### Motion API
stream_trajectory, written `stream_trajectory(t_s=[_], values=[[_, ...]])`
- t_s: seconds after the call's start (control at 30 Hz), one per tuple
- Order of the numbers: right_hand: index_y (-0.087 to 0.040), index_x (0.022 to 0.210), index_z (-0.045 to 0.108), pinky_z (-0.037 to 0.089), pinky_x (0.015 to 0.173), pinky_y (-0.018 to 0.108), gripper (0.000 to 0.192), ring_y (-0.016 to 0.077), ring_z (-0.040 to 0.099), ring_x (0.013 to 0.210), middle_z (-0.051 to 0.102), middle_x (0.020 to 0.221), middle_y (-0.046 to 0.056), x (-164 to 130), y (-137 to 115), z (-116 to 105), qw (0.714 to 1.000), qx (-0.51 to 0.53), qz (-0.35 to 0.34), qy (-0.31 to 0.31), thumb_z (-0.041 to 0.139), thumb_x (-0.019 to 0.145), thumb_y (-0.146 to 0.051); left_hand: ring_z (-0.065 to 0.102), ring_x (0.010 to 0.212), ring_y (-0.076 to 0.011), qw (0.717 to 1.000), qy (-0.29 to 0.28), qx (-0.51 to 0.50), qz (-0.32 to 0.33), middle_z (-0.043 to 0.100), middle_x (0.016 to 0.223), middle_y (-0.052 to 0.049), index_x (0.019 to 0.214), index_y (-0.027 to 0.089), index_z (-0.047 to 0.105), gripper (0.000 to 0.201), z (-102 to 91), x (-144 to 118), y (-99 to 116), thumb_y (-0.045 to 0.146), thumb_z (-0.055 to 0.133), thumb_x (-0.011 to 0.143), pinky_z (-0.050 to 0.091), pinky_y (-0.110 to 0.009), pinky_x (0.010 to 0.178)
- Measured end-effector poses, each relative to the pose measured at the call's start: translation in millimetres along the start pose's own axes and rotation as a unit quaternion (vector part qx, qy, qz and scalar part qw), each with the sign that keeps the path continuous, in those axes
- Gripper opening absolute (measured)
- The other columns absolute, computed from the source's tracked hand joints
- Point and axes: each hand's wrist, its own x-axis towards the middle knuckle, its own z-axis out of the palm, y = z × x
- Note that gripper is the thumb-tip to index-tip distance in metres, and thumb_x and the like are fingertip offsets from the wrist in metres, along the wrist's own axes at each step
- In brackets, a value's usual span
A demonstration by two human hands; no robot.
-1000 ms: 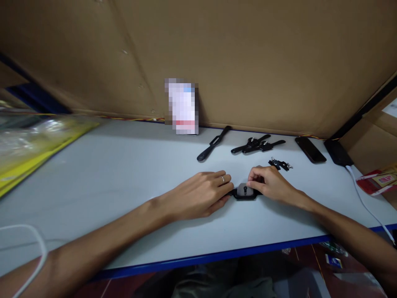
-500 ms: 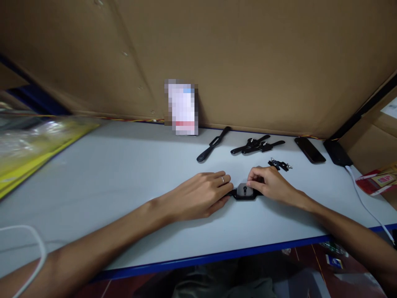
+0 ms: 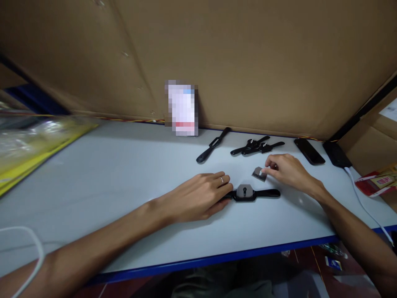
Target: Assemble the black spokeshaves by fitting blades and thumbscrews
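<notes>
A black spokeshave (image 3: 267,193) lies near the front of the table, with a grey blade plate (image 3: 240,192) seated at its centre around a dark screw. My left hand (image 3: 206,194), a ring on one finger, is closed over the spokeshave's left handle, which its fingers mostly hide. Behind the tool and to its right, my right hand (image 3: 287,169) pinches a second grey blade (image 3: 258,175) between thumb and fingers. That blade is tilted, apart from the spokeshave; I cannot tell whether its lower edge touches the table.
At the back lie a black spokeshave body (image 3: 206,153) and two assembled spokeshaves (image 3: 273,147). Further right are a phone (image 3: 309,151) and a black device (image 3: 338,155) with a white cable. A blurred upright card (image 3: 182,109) leans on the cardboard wall. Yellow-edged plastic packaging (image 3: 46,149) sits left.
My right hand has moved back and right from the spokeshave, carrying a blade and uncovering the right handle. It now hides the small black clamp parts. My left hand has stayed in place.
</notes>
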Motion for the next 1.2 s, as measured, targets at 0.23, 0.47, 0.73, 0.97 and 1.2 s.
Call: stream_trajectory(t_s=[0.23, 0.47, 0.73, 0.97, 1.2], values=[[-0.022, 0.088, 0.072, 0.035, 0.064, 0.031, 0.010, 0.0199, 0.063, 0.074, 0.074, 0.085, 0.005, 5.9, 22.7, -21.3, 0.992, -0.047, 0.079, 0.087, 0.063, 0.091, -0.026, 0.057, 0.080, -0.0190, 1.000, 0.020, -0.021, 0.004, 0.062, 0.089, -0.005, 0.094, 0.016, 0.063, 0.020, 0.1, -0.7, 0.1, 0.026, 0.048, 0.102, 0.046, -0.033, 0.068], [-0.023, 0.088, 0.071, 0.033, 0.060, 0.030, 0.020, 0.0231, 0.064, 0.081, 0.073, 0.089, 0.006, 10.5, 40.9, -11.8, 0.991, -0.087, 0.095, -0.022, 0.069, 0.087, -0.043, 0.057, 0.080, -0.0195, 1.000, 0.013, -0.012, 0.004, 0.062, 0.089, -0.005, 0.095, 0.016, 0.062, 0.020, -0.4, 0.0, 0.1, 0.026, 0.046, 0.102, 0.046, -0.034, 0.068], [-0.021, 0.073, 0.064, 0.030, 0.059, 0.030, 0.012, 0.0181, 0.056, 0.071, 0.068, 0.077, 0.003, 11.6, 39.0, -5.8, 0.997, -0.055, 0.058, -0.022, 0.069, 0.084, -0.025, 0.058, 0.081, -0.0197, 1.000, 0.018, -0.021, 0.000, 0.062, 0.089, -0.006, 0.095, 0.016, 0.063, 0.021, -1.5, -0.2, 0.4, 0.025, 0.046, 0.102, 0.047, -0.035, 0.068], [-0.020, 0.078, 0.069, 0.038, 0.064, 0.028, 0.017, 0.0142, 0.057, 0.068, 0.067, 0.074, 0.000, -5.1, -11.5, -7.4, 0.977, 0.198, -0.078, -0.016, 0.062, 0.091, -0.027, 0.059, 0.083, -0.0202, 1.000, -0.004, -0.001, -0.001, 0.063, 0.091, -0.006, 0.094, 0.017, 0.061, 0.017, -1.4, 0.8, 0.9, 0.026, 0.049, 0.102, 0.047, -0.034, 0.070], [-0.020, 0.073, 0.067, 0.040, 0.068, 0.028, 0.014, 0.0120, 0.054, 0.067, 0.066, 0.075, -0.001, -18.3, -45.0, 20.3, 0.968, 0.211, -0.134, -0.029, 0.069, 0.087, -0.018, 0.060, 0.084, -0.0203, 1.000, 0.006, 0.011, 0.004, 0.064, 0.092, -0.005, 0.096, 0.017, 0.060, 0.015, 0.3, 1.2, 0.0, 0.026, 0.050, 0.101, 0.048, -0.034, 0.071]])
